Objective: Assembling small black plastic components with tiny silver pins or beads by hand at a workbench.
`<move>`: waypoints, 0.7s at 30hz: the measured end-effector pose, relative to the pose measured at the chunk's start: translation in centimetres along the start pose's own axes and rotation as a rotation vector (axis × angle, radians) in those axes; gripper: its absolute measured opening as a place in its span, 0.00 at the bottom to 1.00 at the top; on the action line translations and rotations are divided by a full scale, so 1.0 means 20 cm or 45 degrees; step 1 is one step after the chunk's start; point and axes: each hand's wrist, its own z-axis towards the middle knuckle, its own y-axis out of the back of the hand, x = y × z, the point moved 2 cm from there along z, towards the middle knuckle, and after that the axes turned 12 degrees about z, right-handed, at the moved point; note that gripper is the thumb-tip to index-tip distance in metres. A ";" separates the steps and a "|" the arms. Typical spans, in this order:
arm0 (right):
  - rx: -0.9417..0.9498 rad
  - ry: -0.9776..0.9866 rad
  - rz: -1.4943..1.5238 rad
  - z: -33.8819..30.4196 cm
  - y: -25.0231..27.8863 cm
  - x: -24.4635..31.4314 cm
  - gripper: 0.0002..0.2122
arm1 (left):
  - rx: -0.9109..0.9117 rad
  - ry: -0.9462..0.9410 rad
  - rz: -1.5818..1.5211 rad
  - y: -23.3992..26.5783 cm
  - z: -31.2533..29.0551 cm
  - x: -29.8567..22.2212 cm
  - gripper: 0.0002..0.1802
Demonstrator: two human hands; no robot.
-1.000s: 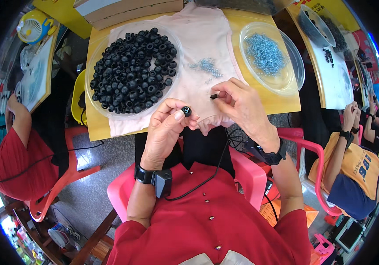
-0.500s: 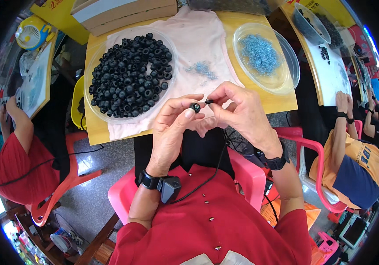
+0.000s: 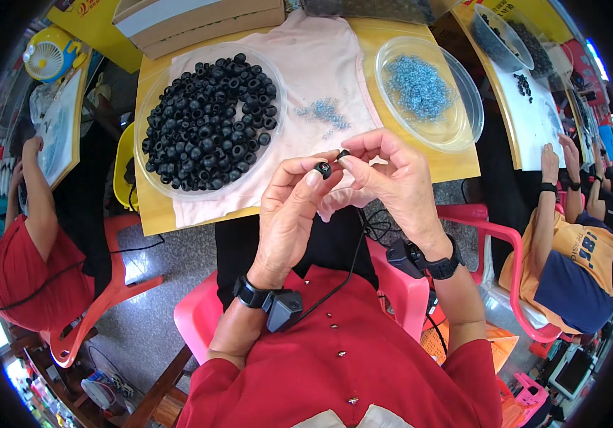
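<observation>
My left hand (image 3: 289,203) pinches a round black hollow cap (image 3: 323,170) between thumb and fingers, its opening facing up and showing something shiny inside. Close beside it, my right hand (image 3: 392,175) holds a small black piece (image 3: 343,154) at its fingertips; its exact kind is too small to make out. Both hands are raised over the near edge of the table. Beyond my left hand, many similar black caps (image 3: 210,135) fill a clear round tray (image 3: 155,184). Tiny bluish springs or clips (image 3: 326,113) lie scattered on a pink cloth (image 3: 313,60).
A clear round tub (image 3: 467,137) with a heap of small bluish pieces (image 3: 421,87) stands at the right of the wooden table (image 3: 456,167). A cardboard box (image 3: 203,28) sits at the back. People work at tables on both sides. A cable (image 3: 342,278) runs from my left wrist.
Both hands have shifted slightly, the left one to the right. The small black piece in my right fingers has tilted and risen a little. The co-worker's hands at right have moved apart.
</observation>
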 end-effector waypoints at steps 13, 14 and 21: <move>0.174 0.193 -0.213 -0.02 -0.03 0.09 0.06 | 0.026 0.069 -0.025 0.00 -0.02 -0.01 0.10; 0.166 0.178 -0.198 -0.02 -0.04 0.09 0.06 | 0.011 0.061 -0.023 0.00 -0.02 -0.01 0.10; 0.166 0.178 -0.153 -0.03 -0.06 0.10 0.06 | 0.012 0.075 0.042 0.00 -0.03 -0.02 0.10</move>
